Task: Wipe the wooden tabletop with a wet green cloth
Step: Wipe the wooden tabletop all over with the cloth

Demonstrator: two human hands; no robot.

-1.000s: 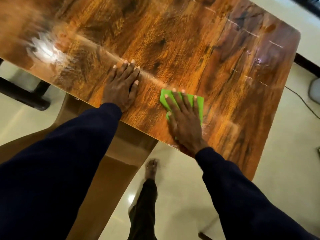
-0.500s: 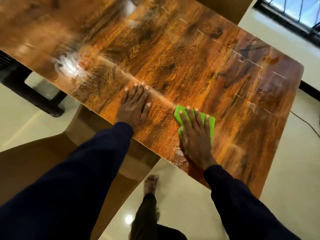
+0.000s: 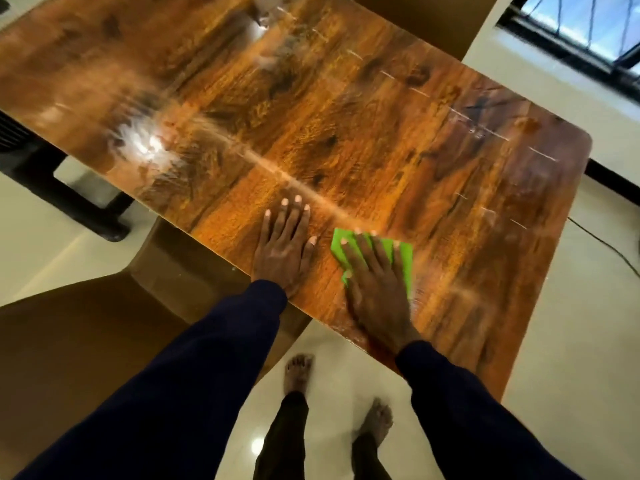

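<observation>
The gap between the left hand (image 3: 284,247) and the green cloth (image 3: 407,268) under the right hand (image 3: 377,289) has narrowed, leaving them just beside each other. A second bare foot (image 3: 375,420) has come into view.

left hand (image 3: 282,247) and right hand (image 3: 375,289) both flat, palms down, fingers (image 3: 286,220) straight

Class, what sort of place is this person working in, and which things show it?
Probably a room in a home, perhaps a dining area: a wooden tabletop, a brown chair beside it, a pale floor and a barred window.
</observation>
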